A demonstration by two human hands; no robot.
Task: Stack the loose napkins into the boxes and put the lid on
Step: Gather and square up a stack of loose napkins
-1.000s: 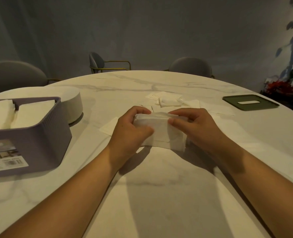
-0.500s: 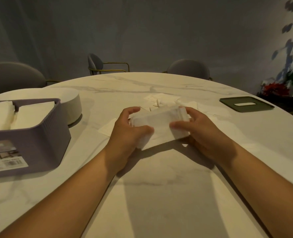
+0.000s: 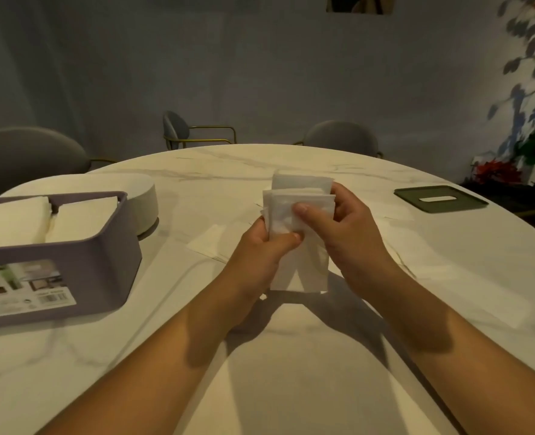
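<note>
Napkin stack [image 3: 285,202] now stands upright. Left hand [image 3: 259,249] and right hand [image 3: 350,233] pinch it square; next, the box [image 3: 103,262] at nine o'clock.

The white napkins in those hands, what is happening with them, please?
A person holds a bundle of white paper napkins upright over the white marble table. The left hand grips its lower edge and the right hand pinches its side. The purple plastic box on the left, without lid, already holds two napkin stacks. The dark green flat lid lies far right, and a loose napkin lies on the table.
</note>
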